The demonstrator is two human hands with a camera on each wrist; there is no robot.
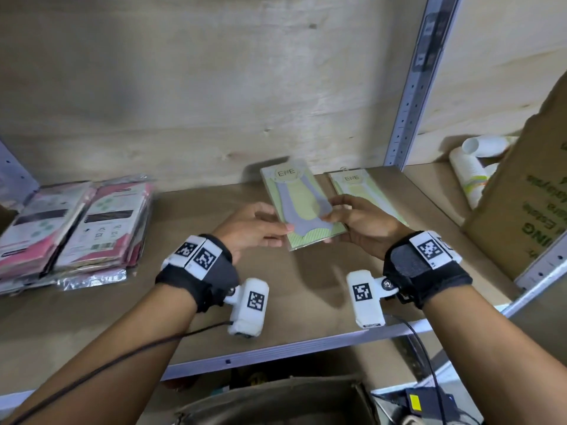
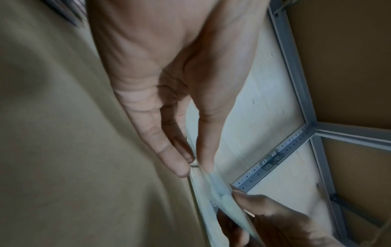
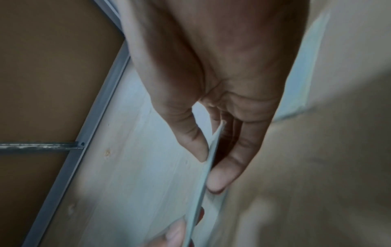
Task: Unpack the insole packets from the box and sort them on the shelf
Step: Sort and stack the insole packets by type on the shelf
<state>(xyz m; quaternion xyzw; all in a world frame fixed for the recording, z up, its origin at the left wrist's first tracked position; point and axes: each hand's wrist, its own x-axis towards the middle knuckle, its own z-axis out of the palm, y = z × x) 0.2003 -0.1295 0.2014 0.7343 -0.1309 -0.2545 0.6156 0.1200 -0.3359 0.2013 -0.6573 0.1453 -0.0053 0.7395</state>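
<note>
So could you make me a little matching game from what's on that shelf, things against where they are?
Things:
1. green packet
2. pink packets
3. paper cups
4. second green packet

Places:
A. stacked at the shelf's left end
B. held in both hands
C. lying flat behind the right hand
D. past the post, beside a cardboard box

Pairs: 1-B, 2-A, 3-D, 4-C

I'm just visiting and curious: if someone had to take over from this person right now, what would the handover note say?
Left hand and right hand: both pinch one green insole packet, held over the shelf.
Placed: another green packet lies to its right on the shelf; pink packet stacks sit at the far left.
Left: set the held packet down with the green ones, then fetch more from the box below, whose contents can't be seen.
</note>
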